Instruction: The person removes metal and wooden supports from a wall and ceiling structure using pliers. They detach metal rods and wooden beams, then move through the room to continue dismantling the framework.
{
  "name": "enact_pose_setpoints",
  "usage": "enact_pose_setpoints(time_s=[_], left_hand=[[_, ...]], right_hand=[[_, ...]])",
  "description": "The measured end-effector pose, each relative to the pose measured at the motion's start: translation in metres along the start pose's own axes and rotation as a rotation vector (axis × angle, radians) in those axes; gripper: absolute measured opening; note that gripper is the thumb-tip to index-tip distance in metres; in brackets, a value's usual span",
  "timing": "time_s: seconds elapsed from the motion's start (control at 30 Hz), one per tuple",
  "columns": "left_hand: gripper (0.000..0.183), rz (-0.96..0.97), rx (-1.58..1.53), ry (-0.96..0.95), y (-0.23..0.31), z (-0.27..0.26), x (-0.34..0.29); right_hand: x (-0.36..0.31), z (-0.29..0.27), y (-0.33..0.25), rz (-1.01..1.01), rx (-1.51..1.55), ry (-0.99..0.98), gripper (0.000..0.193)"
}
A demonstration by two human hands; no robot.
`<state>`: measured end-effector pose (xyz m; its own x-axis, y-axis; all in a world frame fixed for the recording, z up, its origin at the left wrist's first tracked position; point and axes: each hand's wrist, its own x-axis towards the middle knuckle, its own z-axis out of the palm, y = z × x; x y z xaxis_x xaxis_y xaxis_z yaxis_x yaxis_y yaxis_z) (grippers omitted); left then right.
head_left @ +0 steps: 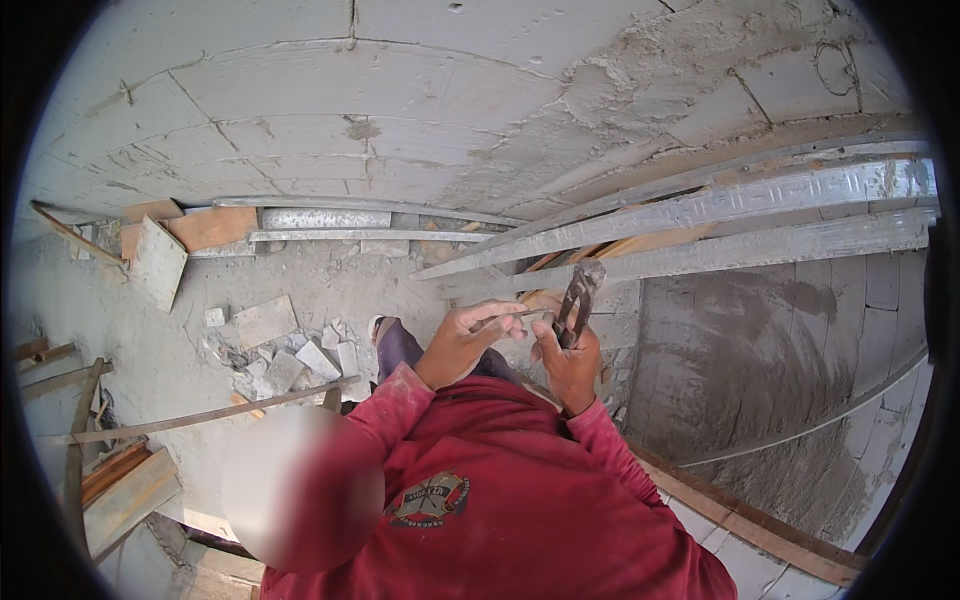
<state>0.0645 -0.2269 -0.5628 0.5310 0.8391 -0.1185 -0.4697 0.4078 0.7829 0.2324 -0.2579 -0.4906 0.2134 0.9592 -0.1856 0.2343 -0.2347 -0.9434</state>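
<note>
My two hands are raised close together in front of my red shirt. My right hand (570,368) is closed around a dark, dirt-caked tool (578,298) with two bars and a slot between them; its exact kind is unclear. A thin, narrow rod (520,314) is pinched in the fingers of my left hand (462,342), its far end pointing toward the tool. Whether the rod touches the tool cannot be made out. Both sleeves are dusty.
Long metal channels (700,215) lean along the block wall (420,100) at the right. Broken block pieces (310,360) lie on the dusty floor at left, near a wooden strip (210,415). Boards (160,260) rest against the far wall. A timber (750,515) runs lower right.
</note>
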Motion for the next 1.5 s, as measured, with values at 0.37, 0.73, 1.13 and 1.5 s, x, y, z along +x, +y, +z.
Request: enact_pose_setpoints(time_s=[0.37, 0.73, 1.13, 1.5], left_hand=[[0.025, 0.235, 0.813, -0.035, -0.019, -0.023, -0.023], [0.040, -0.060, 0.329, 0.031, -0.026, -0.041, -0.034], [0.035, 0.246, 0.009, 0.609, 0.024, -0.095, -0.015], [0.024, 0.582, 0.012, 0.828, 0.084, -0.110, -0.025]], right_hand=[[-0.004, 0.019, 0.028, 0.119, -0.206, -0.244, 0.019], [0.019, 0.021, 0.045, -0.092, -0.232, -0.236, 0.026], [0.046, 0.011, -0.066, -0.074, -0.329, -0.273, 0.043], [0.036, -0.142, -0.357, -1.022, 0.085, -0.151, 0.032]])
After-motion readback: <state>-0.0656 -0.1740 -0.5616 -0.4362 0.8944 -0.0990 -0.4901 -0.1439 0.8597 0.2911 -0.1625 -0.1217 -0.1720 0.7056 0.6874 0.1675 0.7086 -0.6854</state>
